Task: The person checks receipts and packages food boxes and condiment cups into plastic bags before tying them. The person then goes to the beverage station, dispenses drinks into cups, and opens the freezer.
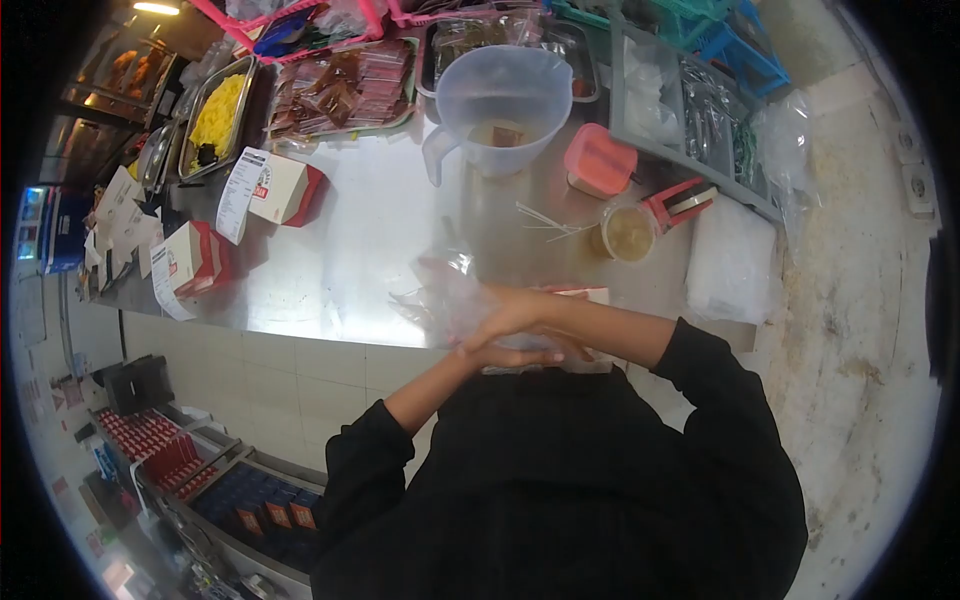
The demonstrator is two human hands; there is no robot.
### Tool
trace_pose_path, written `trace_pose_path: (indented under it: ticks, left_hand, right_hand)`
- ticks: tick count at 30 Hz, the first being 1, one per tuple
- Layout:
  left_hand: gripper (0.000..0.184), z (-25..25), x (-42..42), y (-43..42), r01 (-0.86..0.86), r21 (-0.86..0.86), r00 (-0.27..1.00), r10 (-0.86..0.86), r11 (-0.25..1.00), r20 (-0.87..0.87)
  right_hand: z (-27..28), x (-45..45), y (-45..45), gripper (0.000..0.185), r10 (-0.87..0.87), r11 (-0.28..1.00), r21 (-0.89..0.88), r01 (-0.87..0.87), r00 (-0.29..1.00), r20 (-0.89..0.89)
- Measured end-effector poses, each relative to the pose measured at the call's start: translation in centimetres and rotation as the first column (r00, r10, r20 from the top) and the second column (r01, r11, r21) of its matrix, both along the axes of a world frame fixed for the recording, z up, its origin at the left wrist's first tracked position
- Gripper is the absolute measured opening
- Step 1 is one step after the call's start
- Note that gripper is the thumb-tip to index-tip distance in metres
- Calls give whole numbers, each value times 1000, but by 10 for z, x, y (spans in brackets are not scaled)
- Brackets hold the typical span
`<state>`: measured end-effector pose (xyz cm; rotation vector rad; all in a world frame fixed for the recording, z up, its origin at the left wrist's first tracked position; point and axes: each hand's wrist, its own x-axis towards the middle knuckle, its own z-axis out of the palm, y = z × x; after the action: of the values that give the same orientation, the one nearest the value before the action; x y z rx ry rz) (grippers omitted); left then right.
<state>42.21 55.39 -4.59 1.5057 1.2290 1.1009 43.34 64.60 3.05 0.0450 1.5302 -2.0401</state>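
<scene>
My forearms cross close to my body at the counter's front edge. My right hand (512, 312) reaches over to the left, its fingers closed on a crumpled clear plastic bag (440, 300). Beneath it, my left hand (505, 356) points right, fingers curled against bag plastic, with its thumb lying along the near side. Behind my right forearm a red-and-white box (585, 294) shows partly; clear plastic (600, 367) also appears below that arm. My arms hide most of the box, so whether it is inside the bag is unclear.
Across the steel counter (350, 240) stand a plastic jug (505, 100), a pink-lidded container (600, 160), a cup of brown liquid (627, 232), a red tape dispenser (680, 205) and stacked plastic bags (732, 262). Two boxes with receipts (275, 187) sit left, near sauce packets (345, 90).
</scene>
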Motion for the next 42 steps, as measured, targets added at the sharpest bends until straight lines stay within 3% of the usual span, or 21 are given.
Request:
trace_pose_path:
  ticks: [1, 5, 8, 13, 16, 17, 19, 21, 23, 25, 26, 28, 30, 31, 32, 34, 35, 37, 39, 41, 42]
  left_hand:
    - [55, 7, 2, -4, 49, -103, 965, -20, 993, 263]
    - [44, 26, -13, 1, 110, 183, 912, -172, 977, 372]
    - [39, 24, -13, 0, 247, -249, 926, -152, 936, 347]
    - [35, 24, -6, -12, -100, -249, 971, 40, 963, -235]
    - [35, 7, -12, -42, -292, -60, 759, 193, 954, -622]
    - [34, -20, -18, -60, -425, 46, 829, 409, 904, -382]
    - [32, -53, -43, -103, -683, 78, 730, 683, 726, 31]
    - [30, 21, -54, -104, -845, -299, 425, 896, 444, 132]
    - [28, 60, -64, -96, -791, -578, 224, 974, 202, 34]
    - [30, -42, -91, -109, -967, 246, -180, 851, -62, -493]
    - [30, -41, -97, -96, -966, 254, -176, 852, -52, -493]
    - [28, -39, -99, -57, -860, 292, -461, 882, -417, -97]
    - [29, -46, -106, -55, -890, 335, -382, 906, -308, -182]
    - [31, -50, -108, -60, -905, 368, -322, 907, -212, -270]
    - [31, -47, -114, -72, -910, 367, -302, 914, -191, -272]
    - [34, -22, -118, -93, -897, 283, 125, 811, 338, -571]
    - [36, -7, -117, -99, -834, 224, 261, 718, 504, -645]
    - [31, 40, -110, -98, -488, -286, 556, 41, 825, -830]
    - [21, 45, -86, -79, -209, -194, 463, -78, 958, -883]
    - [21, 26, -84, -60, -13, -69, 481, -54, 998, -875]
    - [22, 22, -82, -50, 54, -22, 486, -46, 998, -873]
  right_hand:
    - [7, -6, -2, 77, -1, 999, -42, 1, 1000, 1]
    - [20, -27, -17, 87, 92, 992, -83, -94, 996, -20]
    - [30, -45, -26, 93, 304, 951, -24, -309, 945, -122]
    - [82, -59, -48, 90, 577, 816, 195, -544, 747, -330]
    - [106, -46, -34, 80, 306, 952, 239, -193, 662, -684]
    - [112, -44, -20, 77, 199, 979, 190, -74, 545, -814]
    - [114, -25, 15, 77, 59, 858, 293, 422, 485, -873]
    - [66, -15, 27, 76, -409, 632, 153, 760, 495, -767]
    - [-16, 9, 8, 83, -322, 592, 422, 686, 682, -656]
    - [-46, 30, -40, 93, 63, 425, 821, 381, 893, -446]
    - [-50, 27, -67, 101, 102, 372, 826, 424, 865, -490]
    - [-63, 2, -103, 110, 120, 308, 823, 478, 839, -531]
    - [-72, -24, -112, 120, 41, -17, 731, 682, 731, -681]
    - [-73, -26, -105, 120, 22, -32, 731, 682, 732, -681]
    - [-65, -27, -97, 121, 23, 77, 850, 522, 851, -525]
    - [-57, -22, -69, 122, 32, 181, 925, 335, 938, -346]
    - [-58, -14, -42, 121, 309, 253, 921, 297, 877, -367]
    - [-46, -20, -4, 119, 553, 301, 923, 239, 745, -374]
    - [-31, -42, 26, 111, 962, 121, 991, 50, 239, -129]
    - [-50, -75, 18, 94, 991, 98, 979, 177, 76, -113]
    - [-68, -97, 2, 81, 965, 260, 885, 385, -141, -222]
